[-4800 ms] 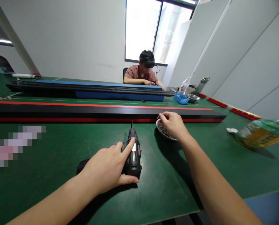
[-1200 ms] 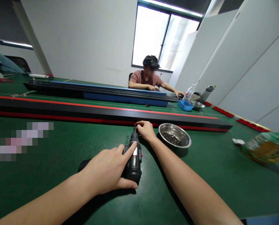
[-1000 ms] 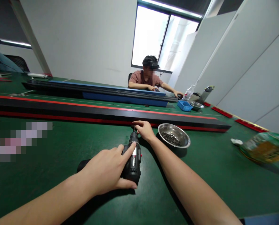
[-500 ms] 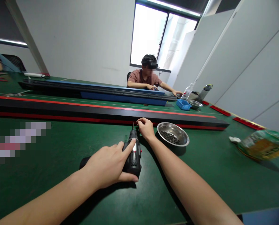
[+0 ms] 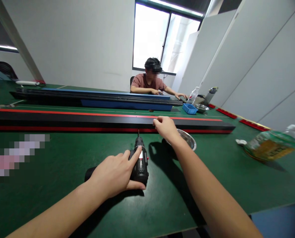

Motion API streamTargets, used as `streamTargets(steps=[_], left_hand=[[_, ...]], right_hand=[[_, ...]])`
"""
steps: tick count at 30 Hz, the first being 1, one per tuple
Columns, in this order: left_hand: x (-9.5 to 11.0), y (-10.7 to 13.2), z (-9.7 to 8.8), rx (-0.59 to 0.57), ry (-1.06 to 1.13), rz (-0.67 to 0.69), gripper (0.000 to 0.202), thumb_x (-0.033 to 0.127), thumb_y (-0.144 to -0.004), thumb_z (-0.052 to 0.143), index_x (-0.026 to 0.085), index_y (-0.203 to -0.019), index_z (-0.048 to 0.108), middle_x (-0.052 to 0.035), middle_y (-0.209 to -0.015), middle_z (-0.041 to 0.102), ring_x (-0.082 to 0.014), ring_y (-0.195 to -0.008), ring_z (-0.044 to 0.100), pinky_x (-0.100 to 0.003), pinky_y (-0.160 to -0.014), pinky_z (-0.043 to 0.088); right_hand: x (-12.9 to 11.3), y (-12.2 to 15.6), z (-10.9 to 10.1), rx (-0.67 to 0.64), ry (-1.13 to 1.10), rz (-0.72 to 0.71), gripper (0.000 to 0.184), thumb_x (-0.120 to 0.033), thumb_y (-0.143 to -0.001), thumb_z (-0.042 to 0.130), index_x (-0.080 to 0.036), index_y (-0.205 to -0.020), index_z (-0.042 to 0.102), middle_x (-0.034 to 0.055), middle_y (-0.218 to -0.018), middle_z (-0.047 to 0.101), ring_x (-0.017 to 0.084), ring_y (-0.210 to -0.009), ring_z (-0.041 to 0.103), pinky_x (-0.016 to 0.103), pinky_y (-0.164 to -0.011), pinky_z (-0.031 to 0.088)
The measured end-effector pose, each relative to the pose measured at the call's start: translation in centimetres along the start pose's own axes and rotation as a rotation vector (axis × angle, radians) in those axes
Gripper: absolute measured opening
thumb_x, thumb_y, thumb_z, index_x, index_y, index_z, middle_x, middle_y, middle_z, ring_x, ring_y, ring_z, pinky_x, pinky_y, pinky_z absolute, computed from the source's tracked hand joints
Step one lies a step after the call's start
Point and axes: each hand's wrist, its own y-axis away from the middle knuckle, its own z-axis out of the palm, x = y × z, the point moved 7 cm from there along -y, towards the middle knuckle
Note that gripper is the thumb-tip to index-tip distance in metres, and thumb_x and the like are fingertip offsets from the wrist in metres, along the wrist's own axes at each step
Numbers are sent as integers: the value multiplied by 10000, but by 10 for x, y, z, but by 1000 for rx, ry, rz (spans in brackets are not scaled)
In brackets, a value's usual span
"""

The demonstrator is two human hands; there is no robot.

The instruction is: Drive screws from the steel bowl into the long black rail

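Observation:
My left hand point(image 5: 115, 172) is wrapped over a black cordless drill point(image 5: 141, 162) lying on its side on the green table. Its thin bit points away from me, at the near side of a long black bar with red stripes point(image 5: 107, 122). My right hand point(image 5: 166, 127) hovers above the table between the bar and a steel bowl point(image 5: 189, 140), with thumb and fingertips pinched together. Whatever those fingers hold is too small to make out. The right hand and forearm cover much of the bowl, and its contents are hidden.
Behind the bar lie long black strips on blue pieces point(image 5: 127, 105). Across the table sits a person point(image 5: 149, 81) near a blue basket point(image 5: 189, 108), a clear bottle and another steel bowl point(image 5: 201, 108). A large plastic jug point(image 5: 271, 145) stands at the right.
My right hand has lifted from the drill bit's tip and moved right, over toward the bowl. My left hand stays on the drill. The whole view has shifted slightly.

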Motion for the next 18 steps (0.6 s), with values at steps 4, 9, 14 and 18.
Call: streamTargets(steps=[4,9,14,18], left_hand=[[0,1,-1,0,15,-8,1072,843,-818,450,206,-1630,159,-137,-1091,655,-354,-838,710,-462,-678,586],[0,3,-1,-25,29,-28,1056,823,-828,463,214,-1632,148,-144,-1102,646,-343,-855,705,-442,-695,581],[-1,4,0,-46,42,-42,1062,816,-822,485,230,-1634,130,-139,-1113,641,-338,-852,702,-444,-703,580],[-1,7,0,-46,45,-32,1079,815,-816,496,225,-1636,116,-143,-1122,638,-341,-848,697,-462,-713,581]], right_hand=[[47,3,-34,-56,103,145,273,-303,-893,519,-171,-812,743,96,-794,745,197,-716,655,263,-668,411],[104,15,-41,-100,138,296,315,-339,-924,520,-165,-956,780,122,-912,770,211,-761,689,263,-689,450],[116,25,-43,-121,245,345,366,-364,-931,525,-156,-1094,778,138,-936,768,227,-797,696,273,-678,443],[110,31,-30,-274,256,301,299,-331,-903,584,-164,-1043,790,107,-888,768,196,-736,686,260,-641,435]])
